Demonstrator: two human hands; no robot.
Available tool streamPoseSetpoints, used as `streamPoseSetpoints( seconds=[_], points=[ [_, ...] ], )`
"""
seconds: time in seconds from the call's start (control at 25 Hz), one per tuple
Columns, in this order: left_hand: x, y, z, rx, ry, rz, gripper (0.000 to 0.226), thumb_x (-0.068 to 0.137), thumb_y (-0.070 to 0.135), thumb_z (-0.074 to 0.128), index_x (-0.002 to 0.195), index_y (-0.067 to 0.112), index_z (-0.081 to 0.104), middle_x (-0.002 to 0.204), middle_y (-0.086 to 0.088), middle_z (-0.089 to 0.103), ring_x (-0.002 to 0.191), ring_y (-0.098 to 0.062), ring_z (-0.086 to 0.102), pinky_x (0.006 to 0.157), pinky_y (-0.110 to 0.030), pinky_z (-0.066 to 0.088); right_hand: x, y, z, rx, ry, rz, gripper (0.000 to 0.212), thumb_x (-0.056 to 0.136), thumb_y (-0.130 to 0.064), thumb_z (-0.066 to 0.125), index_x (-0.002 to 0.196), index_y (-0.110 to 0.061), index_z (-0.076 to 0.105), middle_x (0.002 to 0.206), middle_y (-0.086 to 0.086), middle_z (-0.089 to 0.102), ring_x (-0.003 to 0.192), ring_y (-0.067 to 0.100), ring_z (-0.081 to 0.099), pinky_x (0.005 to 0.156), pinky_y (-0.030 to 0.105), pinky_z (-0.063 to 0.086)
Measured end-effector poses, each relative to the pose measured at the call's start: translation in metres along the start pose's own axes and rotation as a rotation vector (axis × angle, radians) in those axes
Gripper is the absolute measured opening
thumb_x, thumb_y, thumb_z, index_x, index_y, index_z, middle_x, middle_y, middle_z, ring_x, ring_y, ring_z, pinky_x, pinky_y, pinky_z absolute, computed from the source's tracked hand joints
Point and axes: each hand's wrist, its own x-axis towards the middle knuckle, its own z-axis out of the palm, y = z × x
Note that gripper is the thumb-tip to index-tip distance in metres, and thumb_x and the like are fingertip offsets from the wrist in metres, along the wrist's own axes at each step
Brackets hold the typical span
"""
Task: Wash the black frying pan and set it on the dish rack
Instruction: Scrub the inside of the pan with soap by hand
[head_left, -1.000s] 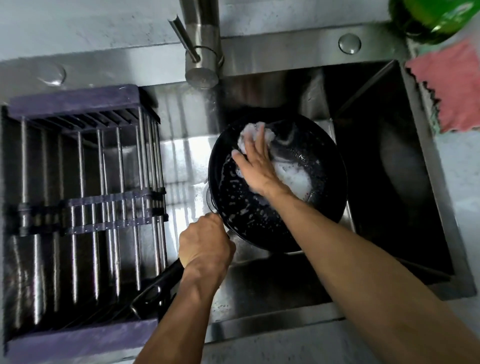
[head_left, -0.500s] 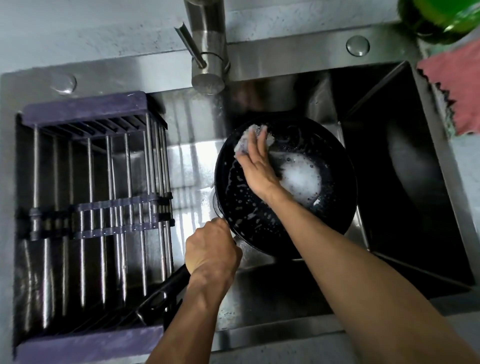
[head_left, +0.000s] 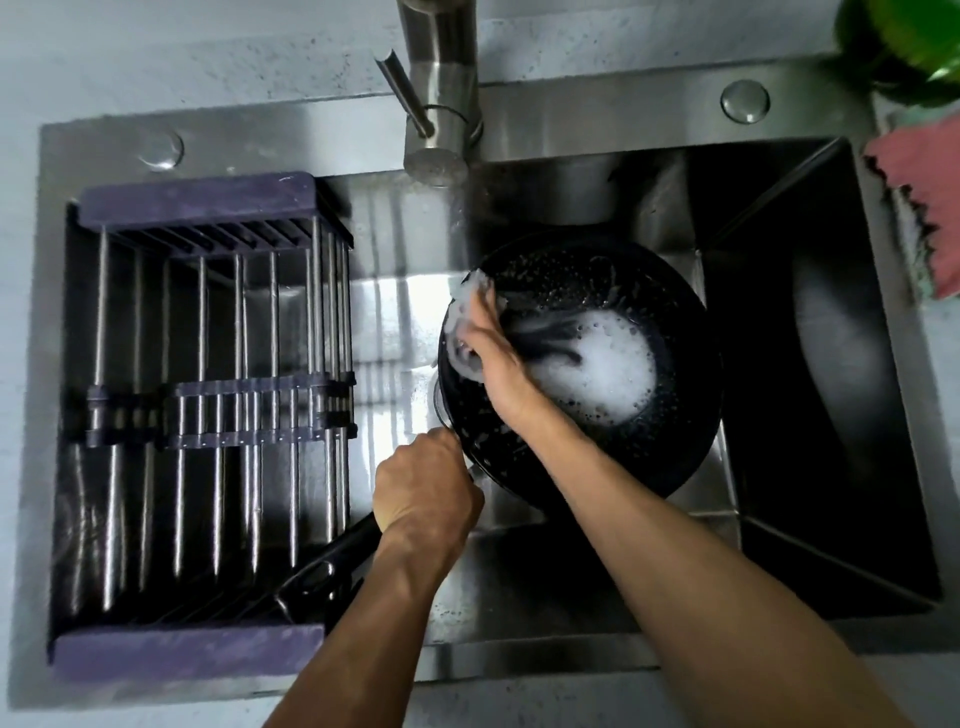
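Right of the rack (head_left: 208, 405), the left hand (head_left: 423, 493) grips the pan (head_left: 665, 457) handle while the right hand (head_left: 493, 348) presses flat fingers on a soapy sponge (head_left: 465, 312) inside it.

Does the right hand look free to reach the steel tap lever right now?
Probably not at once: the right hand presses a soapy sponge inside the black frying pan. Nothing blocks the steel tap lever itself.
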Motion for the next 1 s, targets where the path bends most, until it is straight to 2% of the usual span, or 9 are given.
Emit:
streamPoseSetpoints(
  seconds=[0.12, 0.24, 0.4, 0.52, 0.64, 0.72, 0.8, 0.92, 1.0],
  points=[
    [0.0, 0.001, -0.002, -0.005, -0.002, 0.007, 0.026, 0.076, 0.023, 0.065, 0.1, 0.017, 0.057, 0.095, -0.002, 0.066, 0.09, -0.024, 0.065, 0.064, -0.028, 0.035, -0.03, 0.02, -0.008, -0.079, -0.145, 0.068, 0.058, 0.109, -0.034, 0.033, 0.16, -0.026, 0.005, 0.164, -0.013, -0.017, 0.146, -0.004, -0.013, 0.124, 0.028, -0.004],
    [0.0, -0.001, -0.002, -0.002, -0.01, 0.016, 0.027, 0.077, 0.025, 0.065, 0.101, 0.017, 0.057, 0.098, -0.002, 0.067, 0.092, -0.024, 0.066, 0.066, -0.028, 0.036, -0.064, 0.043, -0.036, -0.52, -0.511, 0.055, 0.059, 0.106, -0.051, 0.029, 0.159, -0.036, 0.008, 0.159, -0.022, -0.023, 0.144, -0.003, -0.019, 0.119, 0.027, -0.009],
    [0.001, 0.0, 0.001, -0.026, 0.009, 0.025, 0.024, 0.074, 0.025, 0.067, 0.095, 0.018, 0.057, 0.091, -0.001, 0.067, 0.086, -0.023, 0.066, 0.063, -0.028, 0.036, -0.012, 0.03, -0.087, -0.856, -0.25, 0.16, 0.058, 0.107, -0.049, 0.024, 0.161, -0.033, 0.01, 0.163, -0.009, -0.028, 0.15, 0.017, -0.022, 0.122, 0.04, -0.009],
    [0.0, -0.002, -0.001, -0.035, 0.011, 0.017, 0.026, 0.072, 0.027, 0.07, 0.093, 0.018, 0.057, 0.088, 0.0, 0.065, 0.083, -0.022, 0.066, 0.061, -0.028, 0.035, -0.051, 0.053, -0.107, -0.938, -0.133, 0.173, 0.054, 0.104, -0.036, 0.039, 0.155, -0.019, 0.03, 0.168, 0.002, -0.003, 0.155, 0.024, 0.005, 0.125, 0.043, 0.012],
    [0.001, -0.001, 0.0, -0.036, 0.021, 0.031, 0.027, 0.072, 0.028, 0.069, 0.093, 0.019, 0.056, 0.088, 0.0, 0.065, 0.083, -0.023, 0.066, 0.062, -0.028, 0.035, -0.057, 0.055, -0.082, -0.91, -0.23, -0.091, 0.051, 0.099, -0.029, 0.051, 0.149, -0.018, 0.041, 0.147, 0.005, 0.025, 0.137, 0.024, 0.035, 0.109, 0.039, 0.039],
    [0.001, -0.001, 0.002, -0.041, 0.019, 0.027, 0.026, 0.071, 0.027, 0.068, 0.093, 0.018, 0.056, 0.088, 0.0, 0.065, 0.082, -0.024, 0.066, 0.061, -0.029, 0.034, -0.03, 0.038, -0.098, -0.949, -0.134, 0.016, 0.049, 0.103, -0.032, 0.046, 0.15, -0.022, 0.036, 0.143, 0.004, 0.027, 0.131, 0.026, 0.038, 0.104, 0.039, 0.042],
    [0.0, -0.002, 0.001, -0.039, 0.023, 0.017, 0.025, 0.073, 0.025, 0.067, 0.094, 0.018, 0.057, 0.087, -0.001, 0.066, 0.081, -0.024, 0.066, 0.06, -0.029, 0.035, -0.043, 0.047, -0.122, -0.992, -0.082, 0.119, 0.053, 0.105, -0.039, 0.039, 0.154, -0.023, 0.024, 0.158, 0.0, 0.013, 0.143, 0.03, 0.03, 0.113, 0.049, 0.035],
    [0.0, -0.001, 0.0, -0.022, 0.003, 0.026, 0.024, 0.075, 0.022, 0.066, 0.096, 0.017, 0.057, 0.089, -0.001, 0.066, 0.082, -0.024, 0.066, 0.06, -0.029, 0.036, -0.083, 0.058, -0.085, -1.018, -0.412, 0.067, 0.058, 0.105, -0.047, 0.033, 0.157, -0.025, 0.021, 0.165, -0.011, -0.024, 0.154, 0.022, -0.013, 0.124, 0.053, 0.011],
    [0.001, -0.002, 0.001, -0.021, -0.012, 0.024, 0.026, 0.075, 0.022, 0.066, 0.098, 0.017, 0.057, 0.091, -0.002, 0.066, 0.085, -0.024, 0.066, 0.061, -0.028, 0.036, -0.046, 0.044, -0.074, -0.898, -0.42, 0.005, 0.055, 0.106, -0.05, 0.03, 0.157, -0.031, 0.025, 0.163, -0.014, -0.025, 0.148, 0.013, -0.022, 0.122, 0.049, 0.003]
  ],
)
